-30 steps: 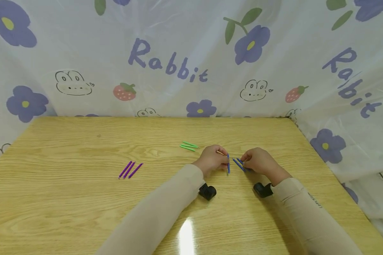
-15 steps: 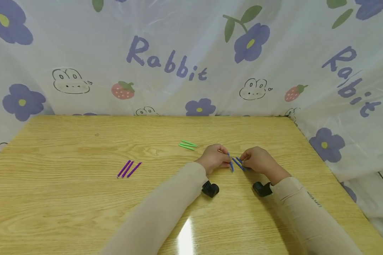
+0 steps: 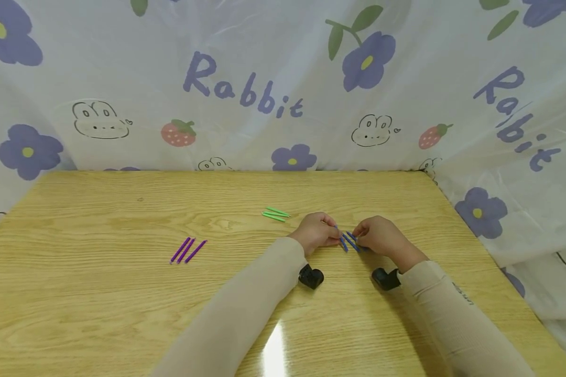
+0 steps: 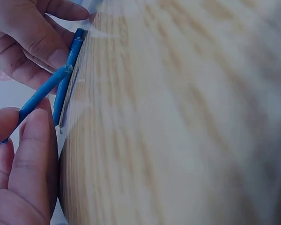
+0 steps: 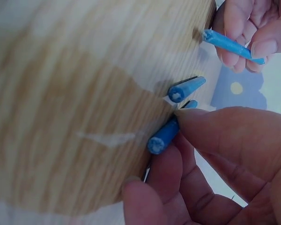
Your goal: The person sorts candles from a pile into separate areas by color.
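Observation:
My left hand [image 3: 316,230] pinches a thin blue stick [image 4: 43,93] between thumb and finger. One end of that stick is tilted toward the other blue sticks. My right hand [image 3: 382,235] holds another blue stick [image 5: 163,137] between its thumb and fingers, low against the wooden tabletop. Between the two lies a middle blue stick [image 5: 187,89], untouched, on the table. From the head view the right fingers partly cover the blue stick they hold. All the blue sticks look slim and round, with paler ends.
Several purple sticks [image 3: 187,251] lie slanted side by side at the left of the table [image 3: 99,220]. A few green sticks [image 3: 275,214] lie behind my left hand. A patterned curtain [image 3: 245,63] hangs along the table's back and right side.
My left hand has brought its blue stick to the right, and the stick has turned from nearly straight to a slant like the others. The right hand stays almost still.

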Available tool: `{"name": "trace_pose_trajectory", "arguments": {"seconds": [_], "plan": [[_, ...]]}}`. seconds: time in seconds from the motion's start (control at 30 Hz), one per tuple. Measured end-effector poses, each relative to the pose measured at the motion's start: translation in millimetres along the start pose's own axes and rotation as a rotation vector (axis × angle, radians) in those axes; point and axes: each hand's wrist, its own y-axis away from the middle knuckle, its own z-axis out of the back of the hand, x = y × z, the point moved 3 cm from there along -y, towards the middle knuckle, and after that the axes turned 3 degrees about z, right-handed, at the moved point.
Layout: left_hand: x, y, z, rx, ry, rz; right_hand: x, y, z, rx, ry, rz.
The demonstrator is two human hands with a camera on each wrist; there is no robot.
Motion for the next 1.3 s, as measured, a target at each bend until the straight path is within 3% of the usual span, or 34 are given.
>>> {"name": "trace_pose_trajectory", "arguments": {"seconds": [0.17, 0.4, 0.67, 0.93, 1.13, 1.3], "plan": [[1.3, -3.7, -2.0, 0.003, -0.027, -0.026, -1, -1.2, -1, 0.000, -0.007, -0.007], [-0.9, -3.0, -6.6, 0.019, -0.213, -0.090, 0, -0.6, -1, 0.022, -0.019, -0.028], [-4.6, 0.0, -6.7, 0.029, -0.239, -0.103, 0, 0.1, -1, 0.019, -0.021, -0.027], [-7.9, -4.2, -3.5, 0.069, -0.326, -0.104, 0, -0.3, -1, 0.019, -0.017, -0.027], [-10.7, -6.0, -0.4, 0.132, -0.340, -0.066, -1, -0.4, -1, 0.025, -0.015, -0.030], [-14.6, -4.1, 0.4, 0.140, -0.371, -0.042, -1, -0.1, -1, 0.022, -0.005, -0.016]]}}
